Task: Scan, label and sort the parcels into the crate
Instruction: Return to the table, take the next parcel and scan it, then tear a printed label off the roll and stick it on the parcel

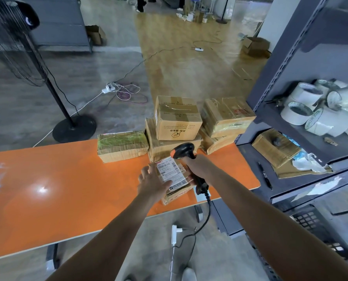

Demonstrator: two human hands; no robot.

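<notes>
Far left of both grips, a black pedestal fan [17,47] is seen standing on grey floor, its round base [74,128] just beyond the desk's far edge. A white power strip [108,89] with tangled cables lies on the floor farther back; a strip of wood flooring [189,63] runs away up the room.

The orange desk [47,189] is glossy, with glare patches on its left part. Beyond the left hand, a flat taped parcel [122,146] rests on the desk, and stacked cardboard boxes [177,118] stand beyond both grips.

The left hand [151,182] is laid flat, fingers spread, on a small labelled parcel [174,179] lying on the desk near its front edge; the grip is released, pressing only. The printed label [170,171] faces up.

The right hand [193,169] is clenched around a black barcode scanner [184,151], held just over the parcel, its head toward the boxes. The cable [205,220] hangs down past the desk edge.

Right of the grips, a dark metal shelf [290,78] holds white tape rolls [310,106] and a worn box [274,147].
</notes>
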